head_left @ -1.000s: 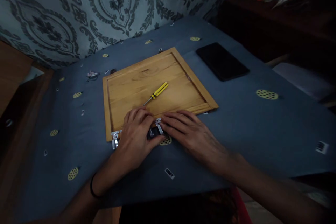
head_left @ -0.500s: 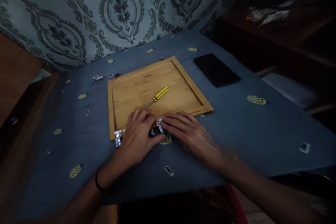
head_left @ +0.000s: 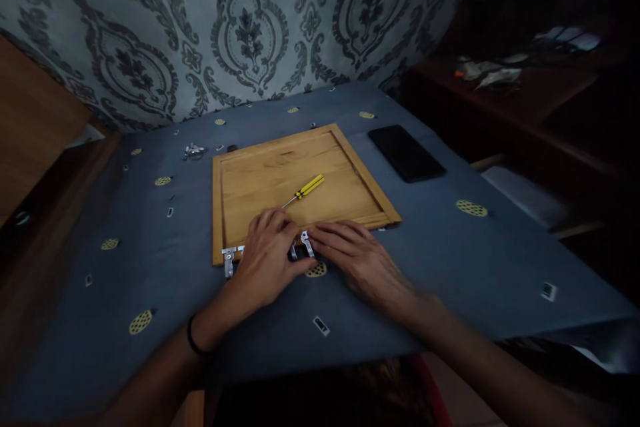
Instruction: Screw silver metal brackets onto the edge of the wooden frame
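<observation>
A framed wooden panel (head_left: 295, 167), like a cabinet door, lies on the table. At its near edge is a metal hinge (head_left: 307, 242), between my two hands. My left hand (head_left: 265, 253) curls over the hinge's left side, fingers bent and thumb along its near end. Stretched together, the fingers of my right hand (head_left: 360, 260) press against the hinge from the right; its thumb is hidden. Another metal hinge (head_left: 229, 262) sits at the panel's near left corner. A yellow-handled screwdriver (head_left: 310, 186) rests on the panel, its tip close to my left fingers.
A loose metal hinge (head_left: 194, 151) lies on the blue tablecloth (head_left: 165, 280), left of the panel. A flat black device (head_left: 407, 152) is at the right. Patterned curtain (head_left: 250, 33) hangs behind the table. Dark furniture (head_left: 500, 107) stands on the right.
The camera view has tilted and shifted slightly, so the scene sits a little lower. Both hands stay at the hinge, and it has turned slightly more upright in view.
</observation>
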`<state>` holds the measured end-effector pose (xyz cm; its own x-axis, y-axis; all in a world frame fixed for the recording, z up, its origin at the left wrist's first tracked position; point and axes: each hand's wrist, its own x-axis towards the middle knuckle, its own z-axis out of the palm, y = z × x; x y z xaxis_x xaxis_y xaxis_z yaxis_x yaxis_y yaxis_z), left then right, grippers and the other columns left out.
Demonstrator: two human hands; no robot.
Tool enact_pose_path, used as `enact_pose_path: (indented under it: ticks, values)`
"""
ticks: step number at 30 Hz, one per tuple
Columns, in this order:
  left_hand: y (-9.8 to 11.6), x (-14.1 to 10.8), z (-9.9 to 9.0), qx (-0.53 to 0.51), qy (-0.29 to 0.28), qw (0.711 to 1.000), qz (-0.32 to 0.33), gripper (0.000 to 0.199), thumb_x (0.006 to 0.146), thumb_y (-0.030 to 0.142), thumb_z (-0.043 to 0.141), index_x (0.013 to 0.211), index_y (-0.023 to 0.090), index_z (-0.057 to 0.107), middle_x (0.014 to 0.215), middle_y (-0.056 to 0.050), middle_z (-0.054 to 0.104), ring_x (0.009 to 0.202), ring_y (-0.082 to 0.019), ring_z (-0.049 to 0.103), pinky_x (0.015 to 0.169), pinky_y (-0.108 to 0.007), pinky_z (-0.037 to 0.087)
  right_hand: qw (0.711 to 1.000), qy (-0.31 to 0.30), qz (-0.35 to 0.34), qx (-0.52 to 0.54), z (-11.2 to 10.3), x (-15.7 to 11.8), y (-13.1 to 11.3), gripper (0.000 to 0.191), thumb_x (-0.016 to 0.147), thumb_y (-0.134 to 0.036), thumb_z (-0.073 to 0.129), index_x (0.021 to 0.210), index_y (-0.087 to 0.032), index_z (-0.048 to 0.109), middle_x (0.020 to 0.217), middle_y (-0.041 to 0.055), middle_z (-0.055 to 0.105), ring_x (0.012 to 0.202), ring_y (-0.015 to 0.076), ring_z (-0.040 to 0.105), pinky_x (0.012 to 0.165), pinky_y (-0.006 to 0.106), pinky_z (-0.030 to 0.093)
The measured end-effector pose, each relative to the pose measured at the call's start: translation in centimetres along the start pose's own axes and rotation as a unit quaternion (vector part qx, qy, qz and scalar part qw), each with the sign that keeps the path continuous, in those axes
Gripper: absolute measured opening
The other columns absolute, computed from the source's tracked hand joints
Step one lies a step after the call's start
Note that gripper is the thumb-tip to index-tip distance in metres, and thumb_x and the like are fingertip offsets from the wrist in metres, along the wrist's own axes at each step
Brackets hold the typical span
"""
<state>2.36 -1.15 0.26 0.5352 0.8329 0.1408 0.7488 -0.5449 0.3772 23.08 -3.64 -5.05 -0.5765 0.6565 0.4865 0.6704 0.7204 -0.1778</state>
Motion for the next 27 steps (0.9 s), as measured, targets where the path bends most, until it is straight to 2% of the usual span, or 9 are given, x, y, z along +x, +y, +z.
enact_pose_path:
  ticks: [6,12,16,21,27]
  values:
    - [0.0,0.1,-0.2,0.031,-0.013,0.999,0.002,0.034,0.076,0.037,0.084,0.098,0.017,0.068,0.110,-0.008,0.063,0.112,-0.030,0.053,0.100,-0.048,0.044,0.999,0.011,-0.025,-0.018,0.2,0.2,0.3,0.036,0.094,-0.003,0.050,0.124,-0.014,0.067,0.123,0.0079,0.074,0.118,0.0237,0.062,0.101,0.043,0.046]
    - [-0.4,-0.4,-1.1,0.013,-0.010,1.000,0.006,0.052,0.072,0.051,0.084,0.106,0.018,0.063,0.108,-0.007,0.065,0.107,-0.030,0.056,0.096,-0.048,0.045,0.999,0.016,-0.024,-0.016,0.4,0.2,0.3,0.035,0.093,-0.003,0.050,0.121,-0.017,0.067,0.123,0.0063,0.074,0.120,0.0231,0.061,0.101,0.043,0.045]
    - [-0.1,-0.7,-1.0,-0.007,0.011,1.000,0.013,0.063,0.073,0.044,0.086,0.121,0.016,0.056,0.114,-0.009,0.067,0.111,-0.030,0.057,0.098,-0.047,0.046,0.999,0.014,-0.024,-0.017,0.3,0.3,0.3,0.033,0.092,-0.003,0.052,0.119,-0.015,0.068,0.123,0.0078,0.074,0.119,0.0244,0.061,0.101,0.044,0.045]
    - [0.3,-0.6,-0.6,-0.019,-0.007,1.000,-0.012,0.077,0.072,0.034,0.088,0.135,0.016,0.046,0.123,-0.011,0.067,0.117,-0.032,0.056,0.103,-0.049,0.044,1.000,0.005,-0.018,-0.001,0.0,0.5,0.2,0.040,0.088,0.000,0.052,0.122,-0.016,0.068,0.121,0.0086,0.074,0.121,0.0232,0.060,0.102,0.043,0.046]
    - [0.2,-0.5,-0.4,-0.012,-0.002,1.000,-0.003,0.078,0.074,0.031,0.087,0.137,0.015,0.044,0.120,-0.011,0.068,0.115,-0.032,0.057,0.102,-0.050,0.045,1.000,0.014,-0.020,0.000,-0.1,0.5,0.1,0.039,0.088,0.001,0.052,0.121,-0.013,0.068,0.123,0.0087,0.074,0.120,0.0240,0.061,0.101,0.044,0.046]
